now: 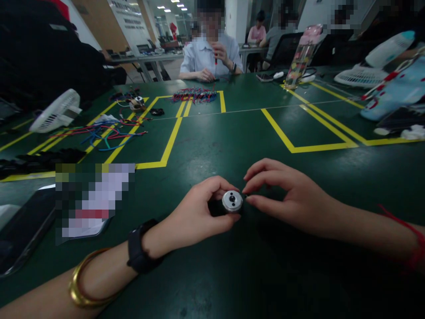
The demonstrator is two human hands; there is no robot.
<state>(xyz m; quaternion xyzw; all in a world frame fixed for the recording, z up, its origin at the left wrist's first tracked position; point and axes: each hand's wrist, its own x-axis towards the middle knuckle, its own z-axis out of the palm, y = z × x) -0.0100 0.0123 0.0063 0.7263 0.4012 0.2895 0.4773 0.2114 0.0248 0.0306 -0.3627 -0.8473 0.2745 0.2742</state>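
A small round metal part point(232, 201), silver with a dark centre hole and two smaller holes, faces up near the middle of the view. My left hand point(202, 210) is wrapped round it, fingers behind and thumb in front. Just to the right is my right hand point(285, 192), its thumb and index finger pinched close together beside the part's edge. A tiny dark thing shows at those fingertips, too small to name.
Loose red and blue wires point(113, 130) and a white fan point(56, 110) lie at the left, with phones nearer. A wire bundle point(194, 95) lies ahead, before a seated person. A bottle point(302, 57) and another fan point(363, 76) stand at the far right.
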